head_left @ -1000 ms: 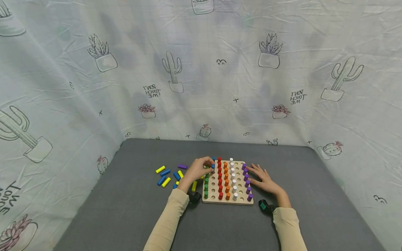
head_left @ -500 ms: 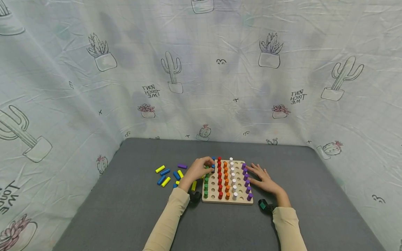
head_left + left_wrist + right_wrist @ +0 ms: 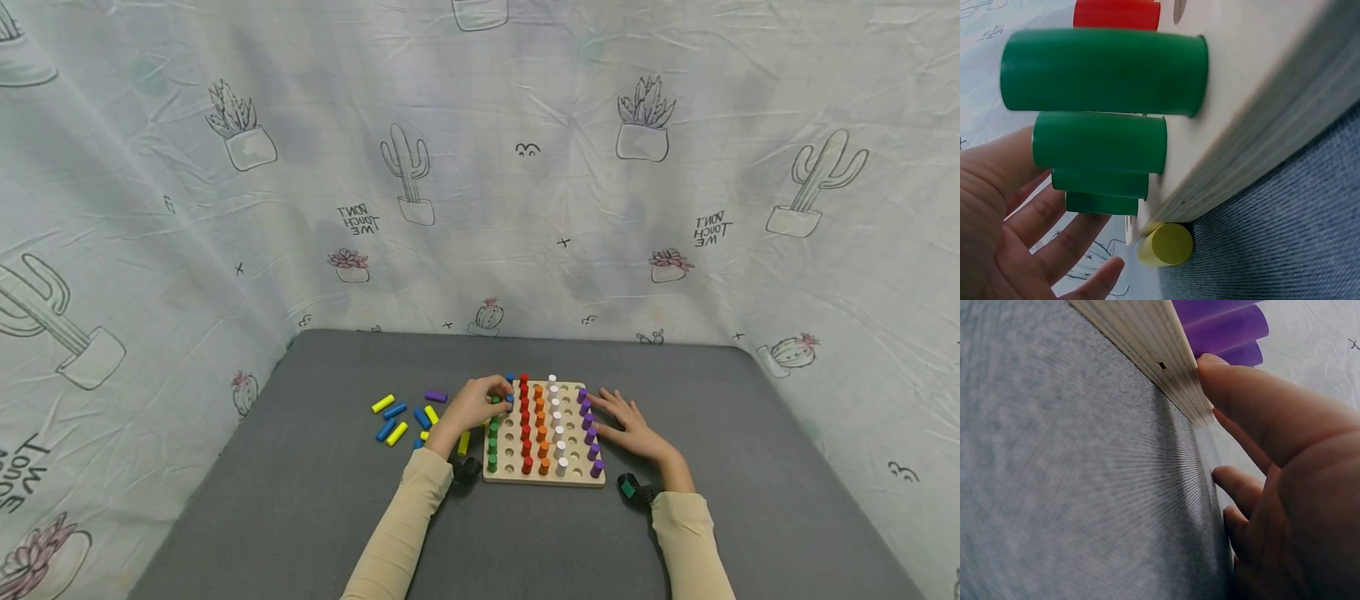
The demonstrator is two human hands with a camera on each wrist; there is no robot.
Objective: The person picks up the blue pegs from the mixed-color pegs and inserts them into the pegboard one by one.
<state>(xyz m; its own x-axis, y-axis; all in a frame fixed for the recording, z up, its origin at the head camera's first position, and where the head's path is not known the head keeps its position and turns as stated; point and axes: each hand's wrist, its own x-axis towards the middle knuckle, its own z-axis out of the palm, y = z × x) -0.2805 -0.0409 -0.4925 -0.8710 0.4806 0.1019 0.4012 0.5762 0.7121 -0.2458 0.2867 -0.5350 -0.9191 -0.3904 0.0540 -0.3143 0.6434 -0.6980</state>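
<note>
Since barely anything moved this past second, left hand (image 3: 472, 403) still pinches a blue peg (image 3: 510, 400) near the far-left corner of the pegboard (image 3: 517, 477), placement apparently unfinished, right hand (image 3: 630, 428) spread against its right edge.

A small blue cylindrical peg (image 3: 510, 400) is standing roughly upright, pinched in the left grip (image 3: 472, 405), at the second column of a pale wooden rectangular pegboard (image 3: 517, 479). The pegboard is lying flat, bearing columns of green pegs (image 3: 492, 446), red pegs (image 3: 527, 433), orange pegs (image 3: 542, 433), white pegs (image 3: 557, 420) and purple pegs (image 3: 590, 436). The right grip (image 3: 632, 429) is touching its edge.
</note>
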